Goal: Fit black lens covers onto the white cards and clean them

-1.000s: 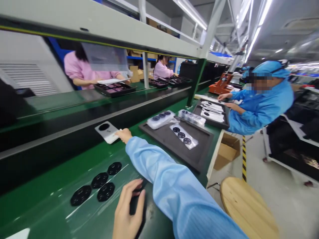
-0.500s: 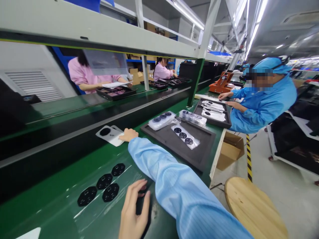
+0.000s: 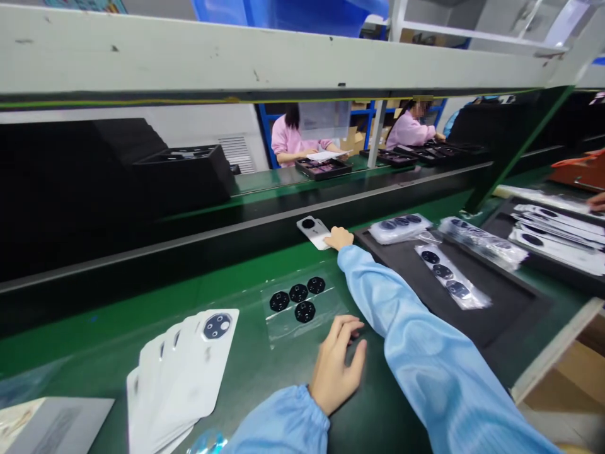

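Note:
My right hand (image 3: 339, 239) reaches to the far side of the bench, its fingers closed on the near edge of a white phone back cover (image 3: 312, 234) with a round dark camera area. Part of another cover shows behind that one. Closer in, my left hand (image 3: 336, 366) hovers over or rests on the green bench, fingers loosely curved and thumb apart, holding nothing. Just beyond it, several black octagonal camera lens plates (image 3: 299, 293) lie on a clear plastic sheet (image 3: 278, 328). A fanned stack of white back covers (image 3: 189, 372) sits to the left.
On the right, a dark tray (image 3: 491, 321) carries bagged lens plates (image 3: 443, 272). Another tray of white covers (image 3: 562, 252) lies beyond. A pale shelf beam (image 3: 265, 63) crosses overhead. Workers in pink (image 3: 302, 135) sit across the bench, and a co-worker's hand (image 3: 598, 202) shows at far right.
The view has swung left, bringing the stack of white covers into sight and the blue-clad co-worker mostly out of it. My right hand stays at the back cover; my left hand remains empty.

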Demonstrator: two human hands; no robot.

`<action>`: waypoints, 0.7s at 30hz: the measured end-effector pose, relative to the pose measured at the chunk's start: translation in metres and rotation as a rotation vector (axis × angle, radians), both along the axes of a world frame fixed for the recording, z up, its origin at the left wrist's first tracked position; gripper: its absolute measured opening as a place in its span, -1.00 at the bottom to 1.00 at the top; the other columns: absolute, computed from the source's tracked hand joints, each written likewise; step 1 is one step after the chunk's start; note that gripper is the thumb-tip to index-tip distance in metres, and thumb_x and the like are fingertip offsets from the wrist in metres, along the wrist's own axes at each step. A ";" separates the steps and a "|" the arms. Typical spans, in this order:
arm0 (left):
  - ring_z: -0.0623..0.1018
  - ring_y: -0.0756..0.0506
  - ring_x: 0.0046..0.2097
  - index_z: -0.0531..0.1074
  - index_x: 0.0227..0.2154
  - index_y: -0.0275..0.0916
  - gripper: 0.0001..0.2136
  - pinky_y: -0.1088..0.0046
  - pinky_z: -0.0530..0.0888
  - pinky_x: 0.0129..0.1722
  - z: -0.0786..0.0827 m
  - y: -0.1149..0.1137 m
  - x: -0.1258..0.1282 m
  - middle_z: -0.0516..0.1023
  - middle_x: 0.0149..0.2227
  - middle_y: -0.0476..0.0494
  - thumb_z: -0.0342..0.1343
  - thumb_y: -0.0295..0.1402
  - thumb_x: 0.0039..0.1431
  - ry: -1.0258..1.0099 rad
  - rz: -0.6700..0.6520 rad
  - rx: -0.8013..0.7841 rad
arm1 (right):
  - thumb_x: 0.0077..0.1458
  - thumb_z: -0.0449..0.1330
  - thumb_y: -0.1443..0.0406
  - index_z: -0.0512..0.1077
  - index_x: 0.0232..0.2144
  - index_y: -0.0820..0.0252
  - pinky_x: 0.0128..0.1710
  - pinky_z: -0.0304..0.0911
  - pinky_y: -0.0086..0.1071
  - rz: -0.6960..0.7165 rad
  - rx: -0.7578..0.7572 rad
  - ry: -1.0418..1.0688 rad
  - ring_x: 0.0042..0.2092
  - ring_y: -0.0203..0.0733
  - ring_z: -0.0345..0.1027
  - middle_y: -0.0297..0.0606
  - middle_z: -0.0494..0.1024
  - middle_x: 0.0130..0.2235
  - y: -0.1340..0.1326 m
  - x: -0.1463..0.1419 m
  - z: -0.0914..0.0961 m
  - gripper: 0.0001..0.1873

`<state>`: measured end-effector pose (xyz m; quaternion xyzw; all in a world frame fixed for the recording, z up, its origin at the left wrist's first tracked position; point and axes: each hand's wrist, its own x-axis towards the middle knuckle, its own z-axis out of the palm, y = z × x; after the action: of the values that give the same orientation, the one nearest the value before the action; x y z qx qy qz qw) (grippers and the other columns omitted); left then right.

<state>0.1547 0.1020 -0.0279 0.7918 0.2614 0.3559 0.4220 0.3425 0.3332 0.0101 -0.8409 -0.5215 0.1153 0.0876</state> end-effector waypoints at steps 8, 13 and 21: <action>0.46 -0.01 -0.12 0.29 -0.03 -0.13 -0.73 0.45 0.46 -0.13 0.001 -0.001 -0.001 0.35 -0.02 -0.11 -0.02 -0.49 0.22 0.007 -0.013 -0.018 | 0.23 0.16 0.18 0.34 0.02 0.23 -0.09 0.36 -0.10 0.031 -0.063 -0.013 -0.05 -0.08 0.37 -0.14 0.40 0.02 0.035 -0.004 0.008 -0.64; 0.46 -0.01 -0.14 0.30 -0.08 -0.14 -0.73 0.47 0.44 -0.15 0.004 0.001 0.000 0.38 -0.09 -0.07 -0.01 -0.53 0.18 0.027 -0.017 -0.018 | 0.23 0.16 0.18 0.34 0.02 0.22 -0.09 0.36 -0.10 0.034 -0.120 -0.021 -0.05 -0.08 0.37 -0.14 0.40 0.02 0.057 -0.006 0.011 -0.64; 0.47 -0.02 -0.16 0.31 -0.11 -0.14 -0.74 0.45 0.41 -0.17 0.005 0.003 -0.001 0.39 -0.11 -0.06 -0.01 -0.54 0.16 0.040 -0.012 -0.059 | 0.22 0.16 0.18 0.35 0.01 0.23 -0.09 0.36 -0.11 -0.012 -0.147 -0.050 -0.05 -0.09 0.37 -0.15 0.41 0.01 0.067 0.008 0.006 -0.65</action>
<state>0.1537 0.1052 -0.0231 0.7875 0.2752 0.3296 0.4422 0.3503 0.3997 0.0162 -0.8507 -0.5087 0.1316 0.0134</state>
